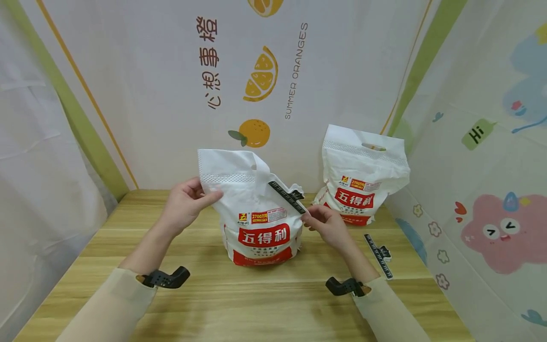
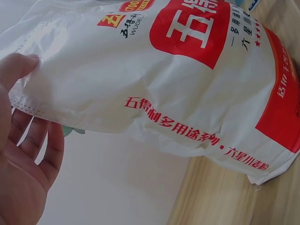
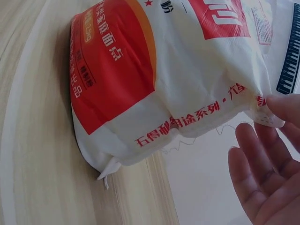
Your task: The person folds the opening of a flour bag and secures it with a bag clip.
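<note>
The flour bag (image 1: 256, 204) stands mid worktop (image 1: 256, 308), left hand (image 1: 183, 206) pinching its left edge, right hand (image 1: 328, 227) pinching its right corner. The piano-key clip (image 1: 285, 196) slants down toward the right hand, easily the nearer one; can't really tell how well it's gripping.

Plump white handled bag (image 1: 252, 202), mid-tabletop: red label w/ white chars, red btm band, small red-yellow logo. Flat blk-&-white clip (image 1: 287, 197) on it: piano-key pattern. 2nd plump white bag (image 1: 363, 164) nr back-right corner, same red print. 2nd flat blk-&-white clip (image 1: 378, 257) nr right edge, also keys. Tabletop (image 1: 239, 304): yellow-brn wood, streaky grain. White back cloth (image 1: 166, 142): orange fruit motifs.
</note>
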A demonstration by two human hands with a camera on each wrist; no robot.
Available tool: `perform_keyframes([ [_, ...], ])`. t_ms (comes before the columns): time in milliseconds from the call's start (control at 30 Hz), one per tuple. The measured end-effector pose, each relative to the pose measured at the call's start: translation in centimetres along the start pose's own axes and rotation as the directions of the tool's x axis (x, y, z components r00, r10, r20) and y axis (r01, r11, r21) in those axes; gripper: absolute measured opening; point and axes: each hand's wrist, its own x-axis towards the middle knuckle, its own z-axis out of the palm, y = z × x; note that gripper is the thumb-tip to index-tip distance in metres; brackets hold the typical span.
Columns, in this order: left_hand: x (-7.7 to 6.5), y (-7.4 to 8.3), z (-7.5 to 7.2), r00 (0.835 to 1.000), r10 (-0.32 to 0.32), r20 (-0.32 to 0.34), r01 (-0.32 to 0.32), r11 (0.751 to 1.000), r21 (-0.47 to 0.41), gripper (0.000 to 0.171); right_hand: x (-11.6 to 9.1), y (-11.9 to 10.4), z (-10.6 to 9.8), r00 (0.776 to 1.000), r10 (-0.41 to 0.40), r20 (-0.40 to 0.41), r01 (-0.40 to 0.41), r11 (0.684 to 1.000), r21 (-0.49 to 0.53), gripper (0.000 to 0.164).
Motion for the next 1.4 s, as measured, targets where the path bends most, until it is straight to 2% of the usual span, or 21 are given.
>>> perform_keyframes([
  [100, 0.0, -0.1, -0.2, 1.000, 0.009, 0.020, -0.009, 1.000, 0.005, 0.043, 0.0, 0.0, 0.0, 1.000, -0.012, 0.000, 0.012, 1.000, -0.005, 0.024],
  [400, 0.2, 0.0, -0.1, 1.000, -0.015, 0.002, 0.015, 0.996, 0.090, 0.043, 0.1, -0.1, 0.0, 1.000, -0.018, 0.001, 0.018, 0.999, -0.028, 0.021],
  [567, -0.1, 0.1, 0.0, 1.000, -0.001, 0.016, 0.000, 0.998, 0.055, 0.044, 0.2, 0.2, 0.1, 1.000, -0.022, 0.003, 0.022, 1.000, -0.008, 0.021],
  [867, -0.1, -0.2, 0.2, 1.000, 0.012, 0.003, -0.012, 1.000, 0.028, 0.046, 0.3, 0.3, 0.2, 1.000, -0.019, 0.000, 0.019, 1.000, -0.007, 0.022],
  [967, -0.4, -0.8, 0.1, 0.999, 0.020, 0.038, -0.019, 1.000, -0.010, 0.051, 0.2, 0.3, 0.1, 1.000, 0.015, 0.008, -0.015, 1.000, -0.011, 0.029],
  [1100, -0.9, -2.5, 0.7, 0.992, -0.021, 0.128, 0.028, 0.998, -0.054, 0.063, -0.1, 0.3, 0.2, 0.995, 0.083, 0.062, -0.081, 0.996, -0.040, 0.047],
  [1200, -1.6, -4.1, 1.8, 0.980, -0.080, 0.184, 0.089, 0.995, -0.040, 0.072, -0.4, 0.5, 0.6, 0.983, 0.120, 0.140, -0.116, 0.992, -0.042, 0.056],
  [1300, -2.3, -5.7, 3.1, 0.968, -0.122, 0.219, 0.131, 0.991, -0.028, 0.078, -0.6, 0.7, 1.2, 0.966, 0.140, 0.216, -0.144, 0.990, 0.005, 0.067],
  [1400, -2.9, -6.7, 4.2, 0.963, -0.128, 0.239, 0.137, 0.990, -0.021, 0.081, -0.8, 0.9, 1.7, 0.957, 0.140, 0.255, -0.158, 0.986, 0.051, 0.079],
])
